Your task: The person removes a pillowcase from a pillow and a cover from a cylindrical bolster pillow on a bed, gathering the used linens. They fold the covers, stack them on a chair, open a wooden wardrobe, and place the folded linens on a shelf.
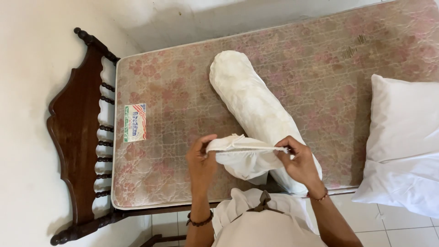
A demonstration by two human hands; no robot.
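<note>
A long white bolster pillow (254, 103) lies diagonally on a bare, pink-flowered mattress (173, 91). A white fabric cover (242, 158) is stretched between both hands over the bolster's near end. My left hand (201, 160) pinches the cover's left edge. My right hand (299, 160) pinches its right edge. Both wrists wear bead bracelets. The bolster's near end is partly hidden behind the cover and my right hand.
A dark carved wooden headboard (75, 137) stands at the mattress's left end against a white wall. A white pillow (404, 142) hangs over the mattress's near right edge. White floor tiles (402, 228) show below. A small coloured label (135, 122) is sewn on the mattress.
</note>
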